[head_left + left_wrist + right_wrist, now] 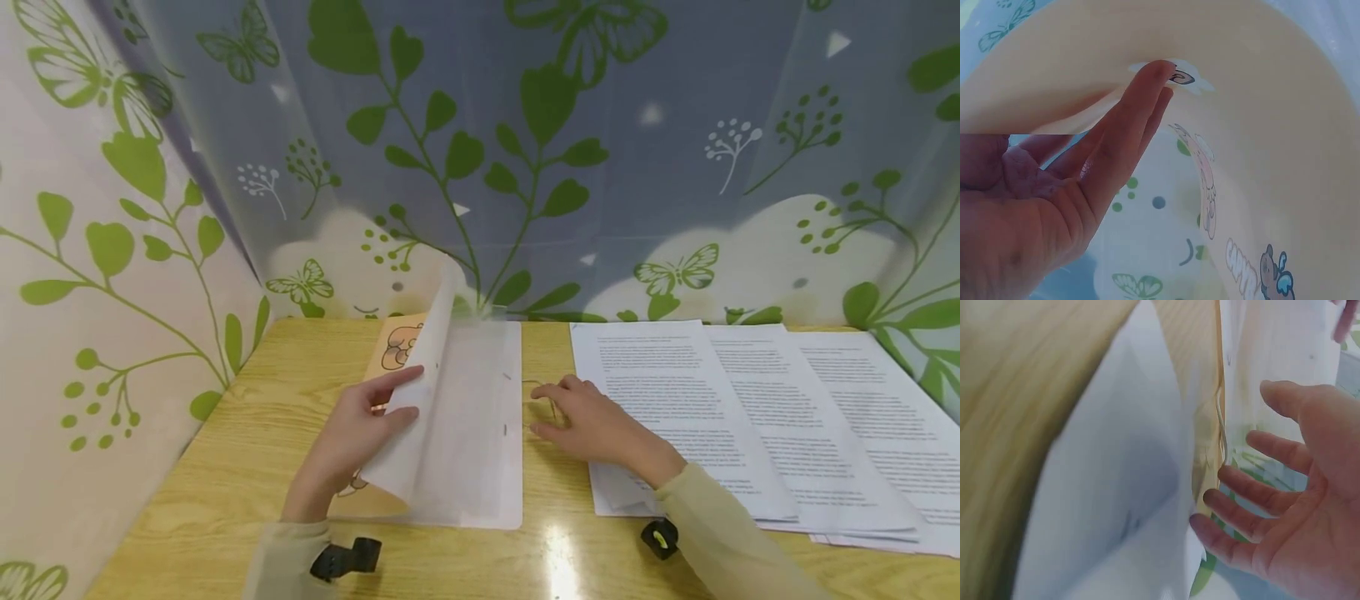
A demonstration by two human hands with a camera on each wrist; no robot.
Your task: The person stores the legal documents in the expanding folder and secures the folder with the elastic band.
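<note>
A booklet-like folder with a tan cartoon-printed cover (401, 346) lies on the table, its white inner sheet (480, 417) facing up. My left hand (367, 425) holds the lifted, curving cover, thumb and index finger on its white side. In the left wrist view, other fingers of the left hand (1110, 150) lie against the printed side (1285, 156). Just right of the folder, my right hand (592, 421) hovers with bent, spread fingers. Close to its fingertips is a thin, pale curved strip (1222, 425); whether they touch it is unclear. Nothing is gripped in the right wrist view.
Printed sheets (652, 392) lie in overlapping stacks on the right of the wooden table (225, 483), partly under my right forearm. A leaf-patterned curtain (480, 167) hangs behind the table and along its left side.
</note>
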